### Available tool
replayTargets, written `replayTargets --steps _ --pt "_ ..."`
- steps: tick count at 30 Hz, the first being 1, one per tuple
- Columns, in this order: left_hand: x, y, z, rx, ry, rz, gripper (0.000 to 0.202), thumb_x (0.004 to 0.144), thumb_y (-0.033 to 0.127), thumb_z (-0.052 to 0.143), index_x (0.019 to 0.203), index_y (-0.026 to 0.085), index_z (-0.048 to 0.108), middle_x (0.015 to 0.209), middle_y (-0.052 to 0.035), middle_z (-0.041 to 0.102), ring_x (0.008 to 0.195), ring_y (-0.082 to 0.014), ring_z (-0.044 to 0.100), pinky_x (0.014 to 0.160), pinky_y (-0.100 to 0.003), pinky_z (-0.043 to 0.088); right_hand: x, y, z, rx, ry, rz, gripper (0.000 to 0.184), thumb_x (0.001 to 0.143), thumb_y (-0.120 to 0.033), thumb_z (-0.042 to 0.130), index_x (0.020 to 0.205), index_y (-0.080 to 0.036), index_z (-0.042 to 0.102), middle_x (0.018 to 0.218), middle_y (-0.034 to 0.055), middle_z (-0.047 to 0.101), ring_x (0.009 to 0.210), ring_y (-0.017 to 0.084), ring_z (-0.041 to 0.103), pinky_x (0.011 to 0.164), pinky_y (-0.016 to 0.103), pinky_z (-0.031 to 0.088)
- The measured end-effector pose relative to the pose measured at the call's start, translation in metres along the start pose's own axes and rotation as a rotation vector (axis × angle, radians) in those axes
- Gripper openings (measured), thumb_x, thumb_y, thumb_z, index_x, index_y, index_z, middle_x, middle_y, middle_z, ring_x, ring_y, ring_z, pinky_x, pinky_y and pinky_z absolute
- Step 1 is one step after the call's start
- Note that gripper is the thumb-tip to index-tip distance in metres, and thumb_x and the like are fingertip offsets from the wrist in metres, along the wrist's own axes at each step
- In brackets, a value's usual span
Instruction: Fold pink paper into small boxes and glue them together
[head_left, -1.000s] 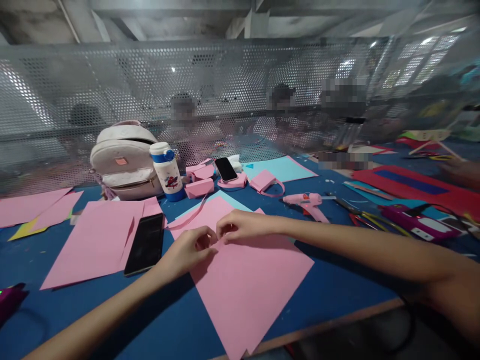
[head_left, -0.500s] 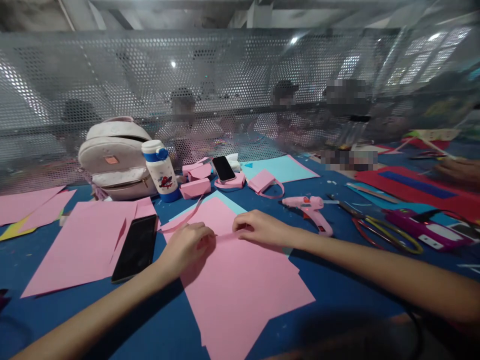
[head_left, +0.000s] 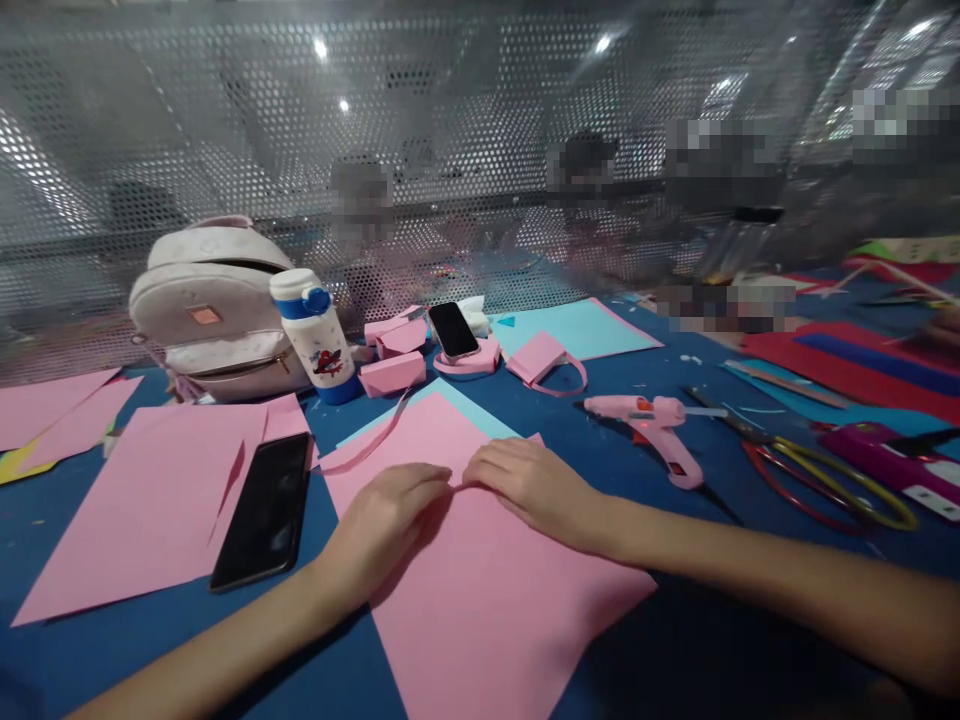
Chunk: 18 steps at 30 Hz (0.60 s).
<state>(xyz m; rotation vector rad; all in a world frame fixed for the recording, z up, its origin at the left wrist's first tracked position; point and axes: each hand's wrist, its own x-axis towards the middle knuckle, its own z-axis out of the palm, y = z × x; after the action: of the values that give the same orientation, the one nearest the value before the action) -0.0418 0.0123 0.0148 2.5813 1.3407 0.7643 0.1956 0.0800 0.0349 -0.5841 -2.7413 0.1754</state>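
A large pink paper sheet (head_left: 487, 600) lies on the blue table (head_left: 660, 640) in front of me. My left hand (head_left: 386, 525) rests flat on it, fingers stretched out toward the middle. My right hand (head_left: 529, 480) lies flat beside it, fingertips nearly touching the left ones. A thin pink paper strip (head_left: 367, 445) curls away just beyond my left hand. Both hands hold nothing.
A black phone (head_left: 262, 510) lies on another pink sheet (head_left: 142, 500) at left. Behind stand a white backpack (head_left: 206, 310), a bottle (head_left: 311, 335), folded pink pieces (head_left: 394, 370) and a second phone (head_left: 454, 330). A pink glue gun (head_left: 649, 425) and scissors (head_left: 817, 470) lie right. Perforated metal screen (head_left: 450, 150) behind.
My hands pinched at the paper's fold a second ago; now both have flattened onto the sheet. The camera has tilted down and shifted slightly.
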Motion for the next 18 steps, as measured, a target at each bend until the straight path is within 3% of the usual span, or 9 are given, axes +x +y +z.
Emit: replayTargets --steps 3,7,9,10,14,18 --pt "-0.008 0.001 0.006 0.164 0.003 0.125 0.042 0.096 0.006 0.041 0.133 0.017 0.056 0.134 -0.0128 0.064 0.122 -0.0231 0.063 0.101 -0.042 0.055 -0.006 -0.003 0.01 -0.063 0.022 -0.047 0.031 0.096 -0.005 0.046 0.12 -0.013 0.063 0.12 0.0119 0.069 0.112 0.021 0.063 0.097 0.04 0.051" --pt "-0.017 0.01 0.009 0.357 -0.033 0.176 0.05 0.091 0.0 0.037 0.139 0.008 0.049 0.139 -0.0155 0.059 0.128 -0.024 0.058 0.106 -0.041 0.052 -0.015 -0.011 0.024 -0.204 0.027 -0.066 0.041 0.095 -0.01 0.044 0.134 -0.006 0.057 0.135 0.0193 0.062 0.124 0.029 0.058 0.105 0.048 0.048" --pt "-0.02 0.017 0.008 0.407 -0.055 0.192 0.047 0.095 0.009 0.04 0.142 0.005 0.046 0.142 -0.0179 0.056 0.131 -0.0262 0.056 0.107 -0.042 0.05 -0.019 -0.018 0.026 -0.212 0.023 -0.04 0.046 0.096 -0.02 0.047 0.138 -0.003 0.053 0.14 0.0213 0.056 0.131 0.032 0.052 0.11 0.05 0.044" --pt "-0.021 0.021 0.007 0.416 -0.074 0.189 0.049 0.099 0.021 0.043 0.143 0.002 0.044 0.144 -0.0206 0.053 0.133 -0.0284 0.053 0.107 -0.043 0.05 -0.021 -0.021 0.026 -0.197 -0.022 -0.015 0.051 0.096 -0.026 0.05 0.141 -0.003 0.05 0.144 0.0216 0.052 0.134 0.033 0.049 0.112 0.049 0.042" --pt "-0.026 0.024 0.006 0.438 -0.087 0.223 0.076 0.098 0.056 0.041 0.148 -0.001 0.037 0.149 -0.0233 0.046 0.143 -0.0314 0.04 0.108 -0.041 0.046 -0.024 -0.025 0.02 -0.11 -0.099 0.026 0.07 0.094 -0.041 0.057 0.151 -0.005 0.037 0.153 0.0227 0.04 0.14 0.035 0.042 0.114 0.05 0.039" --pt "-0.033 0.014 0.011 0.505 -0.051 0.273 0.061 0.1 0.047 0.041 0.144 0.005 0.046 0.149 -0.0161 0.048 0.147 -0.0281 0.033 0.12 -0.04 0.031 -0.025 -0.018 0.017 0.031 -0.141 0.024 0.08 0.093 -0.041 0.057 0.158 -0.011 0.023 0.158 0.0183 0.031 0.145 0.035 0.033 0.117 0.052 0.035"
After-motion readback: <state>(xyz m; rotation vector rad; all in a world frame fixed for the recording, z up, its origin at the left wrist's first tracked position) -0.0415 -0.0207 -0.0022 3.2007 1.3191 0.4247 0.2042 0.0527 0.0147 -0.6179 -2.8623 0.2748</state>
